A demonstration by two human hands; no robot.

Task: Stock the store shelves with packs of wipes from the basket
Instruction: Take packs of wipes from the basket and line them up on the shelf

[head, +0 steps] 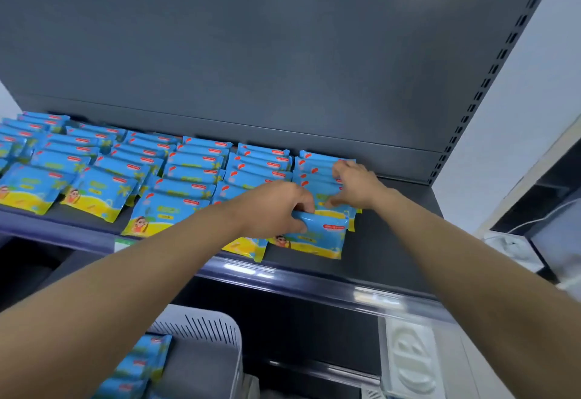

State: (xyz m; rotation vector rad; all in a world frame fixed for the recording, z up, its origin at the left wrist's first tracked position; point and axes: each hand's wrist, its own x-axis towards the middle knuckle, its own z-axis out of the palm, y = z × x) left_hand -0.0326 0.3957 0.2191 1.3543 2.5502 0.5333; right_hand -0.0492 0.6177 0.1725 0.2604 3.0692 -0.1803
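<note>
Several rows of blue-and-yellow wipes packs (176, 175) lean one behind another on the dark shelf (386, 241). My left hand (276, 207) grips the top edge of the front pack (317, 235) of the rightmost row. My right hand (352, 183) rests on the packs standing behind it, fingers spread over their tops and thumb low against the stack. A grey basket (217, 332) at the bottom left holds more wipes packs (141, 364).
The shelf's grey back panel (283, 62) rises behind the rows. Bare shelf surface lies to the right of the last row. A glossy price rail (314, 282) runs along the shelf front. White objects (412, 357) lie on a lower level at the right.
</note>
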